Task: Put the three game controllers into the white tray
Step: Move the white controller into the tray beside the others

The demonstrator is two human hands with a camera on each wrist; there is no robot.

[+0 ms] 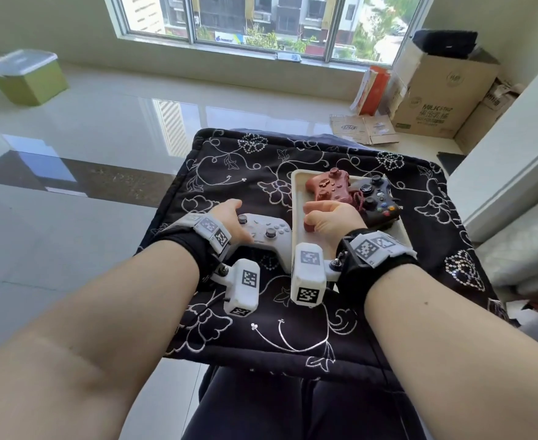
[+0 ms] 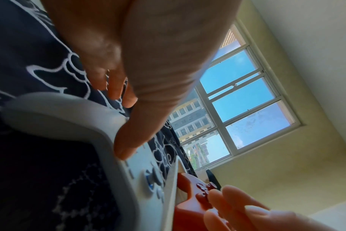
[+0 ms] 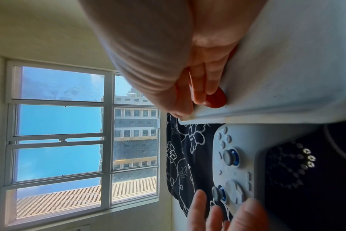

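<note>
Left hand (image 1: 229, 220) grips the white controller (image 1: 263, 235) beside the white tray (image 1: 297, 217); right hand (image 1: 331, 219), fingers curled around the red controller (image 1: 328, 185), crowds the tray's near end, risking collision.

A red controller (image 1: 328, 187) and a black controller (image 1: 376, 198) lie face-up in the white tray (image 1: 297, 198); a white controller (image 1: 266, 233) lies just outside its left wall.

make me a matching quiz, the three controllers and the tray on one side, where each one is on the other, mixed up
Things:
1. white controller
2. red controller
3. black controller
4. tray

Places:
a. in the tray, far right side
b. on the dark cloth, under the left hand
c. in the tray, gripped by the right hand
d. on the cloth, right of the white controller

Pairs: 1-b, 2-c, 3-a, 4-d
</note>
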